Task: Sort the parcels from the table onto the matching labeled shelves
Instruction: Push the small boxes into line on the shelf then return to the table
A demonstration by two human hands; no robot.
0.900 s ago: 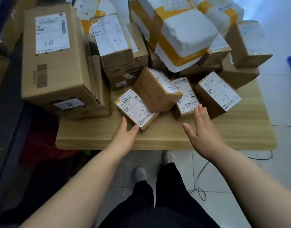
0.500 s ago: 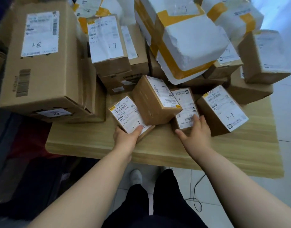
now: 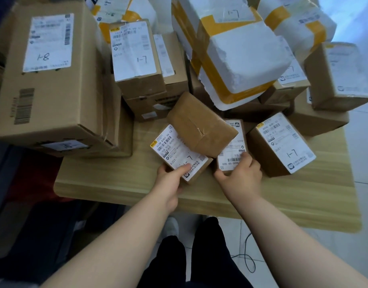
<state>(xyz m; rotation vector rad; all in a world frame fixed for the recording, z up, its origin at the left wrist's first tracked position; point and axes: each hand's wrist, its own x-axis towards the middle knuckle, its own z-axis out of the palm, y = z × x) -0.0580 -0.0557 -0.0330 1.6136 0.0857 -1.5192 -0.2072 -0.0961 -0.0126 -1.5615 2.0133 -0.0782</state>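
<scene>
Thumb of left hand (image 3: 170, 179) pinned the label of flat white-labelled cardboard parcel (image 3: 179, 154), clenched just left of tilted brown paper-wrapped box (image 3: 201, 129) overlapping it. Right hand (image 3: 241, 173) clasped small barcode-labelled carton (image 3: 229, 159), just right of that box.

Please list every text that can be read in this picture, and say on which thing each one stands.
"1-8", handwritten: large box label.
"L-1" as seen, perhaps "1-7" upside down: tall box, foam parcel, right box.
"K301": flat parcel in the left grip.
"A600-00 000", upside down: narrow parcel in the right grip.
"Q681": right box.
Remaining print: too blurred.
</scene>
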